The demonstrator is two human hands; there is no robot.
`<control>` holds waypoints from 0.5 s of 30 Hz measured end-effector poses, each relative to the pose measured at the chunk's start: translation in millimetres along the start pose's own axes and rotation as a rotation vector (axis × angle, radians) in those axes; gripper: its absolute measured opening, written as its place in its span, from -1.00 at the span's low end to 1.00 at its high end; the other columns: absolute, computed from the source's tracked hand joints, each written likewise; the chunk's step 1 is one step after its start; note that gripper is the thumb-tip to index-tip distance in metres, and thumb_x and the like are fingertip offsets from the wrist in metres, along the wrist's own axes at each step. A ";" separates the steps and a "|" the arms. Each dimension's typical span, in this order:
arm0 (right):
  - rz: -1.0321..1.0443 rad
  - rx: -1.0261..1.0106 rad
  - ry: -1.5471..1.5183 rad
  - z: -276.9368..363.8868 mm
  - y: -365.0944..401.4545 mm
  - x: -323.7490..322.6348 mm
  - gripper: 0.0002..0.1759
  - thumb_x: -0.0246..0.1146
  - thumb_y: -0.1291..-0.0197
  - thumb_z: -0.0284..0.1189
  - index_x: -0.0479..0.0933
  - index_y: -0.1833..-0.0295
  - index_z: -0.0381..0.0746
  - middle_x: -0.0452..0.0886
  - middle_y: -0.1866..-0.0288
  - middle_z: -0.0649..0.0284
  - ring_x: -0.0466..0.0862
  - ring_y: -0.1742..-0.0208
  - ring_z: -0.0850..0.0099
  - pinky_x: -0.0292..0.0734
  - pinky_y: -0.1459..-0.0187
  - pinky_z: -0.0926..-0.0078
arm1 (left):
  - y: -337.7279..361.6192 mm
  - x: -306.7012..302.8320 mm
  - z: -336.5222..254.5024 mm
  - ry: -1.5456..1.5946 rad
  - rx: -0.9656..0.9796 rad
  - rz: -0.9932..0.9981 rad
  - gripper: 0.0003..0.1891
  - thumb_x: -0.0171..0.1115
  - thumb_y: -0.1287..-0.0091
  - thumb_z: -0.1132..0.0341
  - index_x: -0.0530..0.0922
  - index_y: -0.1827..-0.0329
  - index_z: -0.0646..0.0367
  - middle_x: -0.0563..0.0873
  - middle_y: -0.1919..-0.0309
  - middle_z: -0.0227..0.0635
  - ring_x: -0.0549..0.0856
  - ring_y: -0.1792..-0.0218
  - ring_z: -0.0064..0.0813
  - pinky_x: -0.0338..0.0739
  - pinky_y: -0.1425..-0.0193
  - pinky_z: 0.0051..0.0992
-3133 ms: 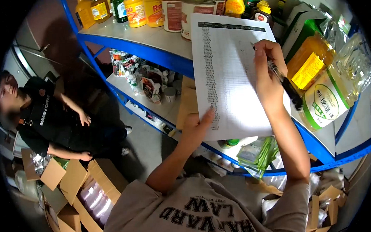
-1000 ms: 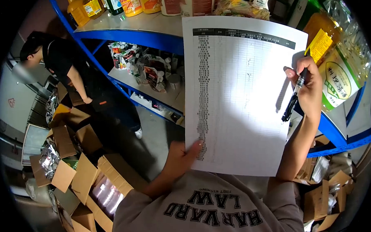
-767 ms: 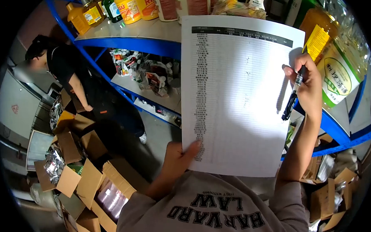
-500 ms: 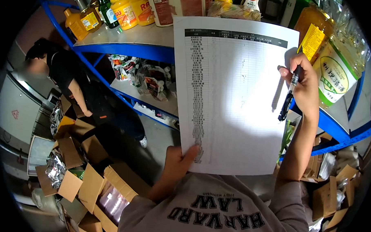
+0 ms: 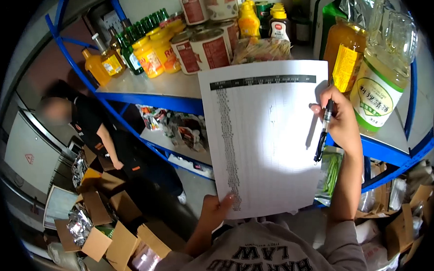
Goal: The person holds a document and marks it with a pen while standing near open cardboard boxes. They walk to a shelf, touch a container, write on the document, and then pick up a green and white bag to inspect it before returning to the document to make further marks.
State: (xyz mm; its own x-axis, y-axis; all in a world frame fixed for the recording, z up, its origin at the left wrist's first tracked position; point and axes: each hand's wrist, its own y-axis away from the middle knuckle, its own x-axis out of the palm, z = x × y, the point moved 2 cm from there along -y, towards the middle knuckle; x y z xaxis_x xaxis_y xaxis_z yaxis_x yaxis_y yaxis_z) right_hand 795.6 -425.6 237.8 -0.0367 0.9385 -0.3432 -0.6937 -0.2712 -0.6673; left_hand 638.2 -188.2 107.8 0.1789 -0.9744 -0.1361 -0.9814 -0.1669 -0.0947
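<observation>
A printed table sheet (image 5: 265, 148) is held up in front of me, with a dark header row and a column of small characters along its left side. My left hand (image 5: 216, 212) grips its lower left corner, thumb over the front. At the upper right edge, my right hand (image 5: 341, 119) is closed round a black pen (image 5: 323, 136), which points downward and casts a shadow on the page. A bright patch of light covers the sheet's middle. Just right of that hand stands a large clear jug (image 5: 376, 99) with a green and white label.
Behind the sheet, a blue-framed shelf (image 5: 148, 94) carries tins (image 5: 209, 49), yellow-lidded jars (image 5: 147, 56), squeeze bottles (image 5: 249, 22) and glass bottles. A person in dark clothes (image 5: 100, 135) stands at the left beside open cardboard boxes (image 5: 120, 246). More boxes (image 5: 402, 229) lie lower right.
The view has tilted up, so the sheet, both hands and the shelf appear lower and more shelf goods show. Both hands keep their hold. The other person's head has turned somewhat.
</observation>
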 end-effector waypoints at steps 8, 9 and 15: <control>-0.001 -0.031 0.082 -2.2 0.4 -3.4 -0.76 0.17 0.07 -0.63 0.20 0.47 -0.26 0.18 0.59 0.42 0.18 0.56 0.68 0.14 0.54 0.77 | -0.6 -1.9 12.3 -0.063 0.077 -0.033 -0.66 0.03 -0.21 0.26 0.46 0.61 0.39 0.46 0.73 -0.45 0.35 0.64 -0.75 0.23 0.61 -0.68; 0.010 -0.016 0.082 -3.5 0.9 -3.4 -0.76 0.17 0.07 -0.63 0.20 0.47 -0.25 0.18 0.59 0.42 0.18 0.56 0.68 0.14 0.54 0.77 | 0.9 -0.8 10.9 -0.077 0.093 -0.049 -0.65 0.03 -0.21 0.25 0.45 0.62 0.39 0.45 0.74 -0.45 0.34 0.65 -0.75 0.23 0.62 -0.68; 0.008 0.007 0.028 1.2 0.6 -2.7 -0.76 0.16 0.05 -0.62 0.19 0.47 -0.25 0.17 0.57 0.43 0.17 0.53 0.71 0.13 0.53 0.79 | 3.8 2.9 4.0 -0.092 0.156 -0.124 -0.62 0.00 -0.22 0.22 0.43 0.66 0.36 0.41 0.78 -0.45 0.33 0.69 -0.74 0.20 0.66 -0.66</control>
State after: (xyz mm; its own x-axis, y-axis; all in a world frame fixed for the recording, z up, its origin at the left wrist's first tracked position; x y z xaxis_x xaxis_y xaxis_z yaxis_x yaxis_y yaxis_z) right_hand 794.4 -428.1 239.1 -0.0224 0.9298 -0.3673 -0.6986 -0.2773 -0.6596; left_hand 635.3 -191.1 103.1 0.3099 -0.9290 -0.2025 -0.9303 -0.2523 -0.2664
